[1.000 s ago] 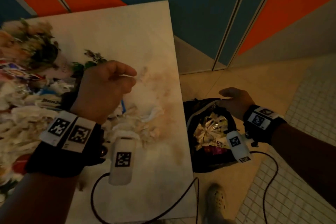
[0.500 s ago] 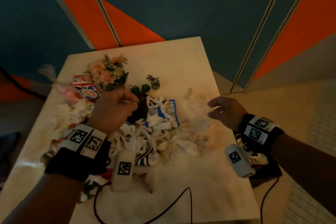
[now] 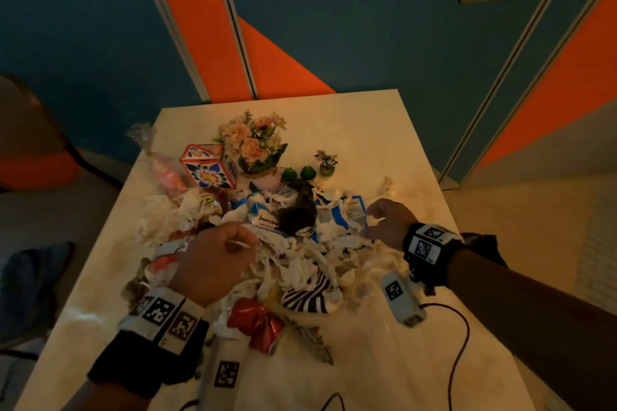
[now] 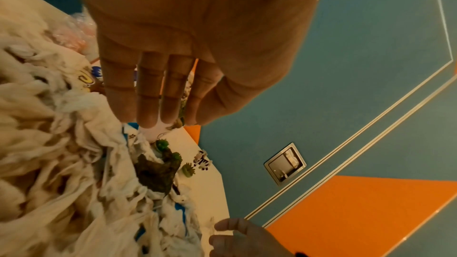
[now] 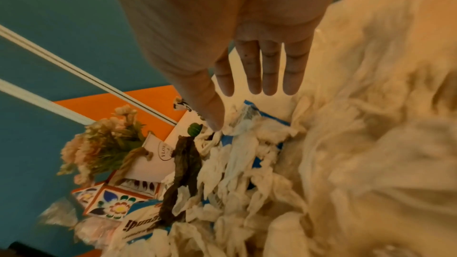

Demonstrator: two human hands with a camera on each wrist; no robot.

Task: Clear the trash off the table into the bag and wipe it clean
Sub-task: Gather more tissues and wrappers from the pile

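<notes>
A heap of crumpled white tissues (image 3: 300,260) (image 4: 61,163) (image 5: 247,173) covers the middle of the pale table (image 3: 367,130). In it lie a dark brown peel (image 3: 298,210) (image 5: 183,169), blue-and-white wrappers (image 3: 340,213) and a crushed red can (image 3: 257,324). My left hand (image 3: 213,264) (image 4: 170,116) hovers over the heap's near left side, fingers straight, holding nothing. My right hand (image 3: 384,220) (image 5: 247,89) reaches in at the heap's right edge, fingers spread and empty. Only a dark corner of the black bag (image 3: 484,243) shows past the table's right edge.
At the back of the heap stand a pot of pink flowers (image 3: 253,143), a patterned box (image 3: 207,170), small green ornaments (image 3: 290,173) and a zebra figurine (image 3: 325,160). A cable (image 3: 460,344) loops over the table's near right. A blue cloth (image 3: 33,270) lies on the floor, left.
The view swung from the bag on the floor back to the table. My right hand left the bag's rim and came up to the heap's right side. The left hand stayed over the heap.
</notes>
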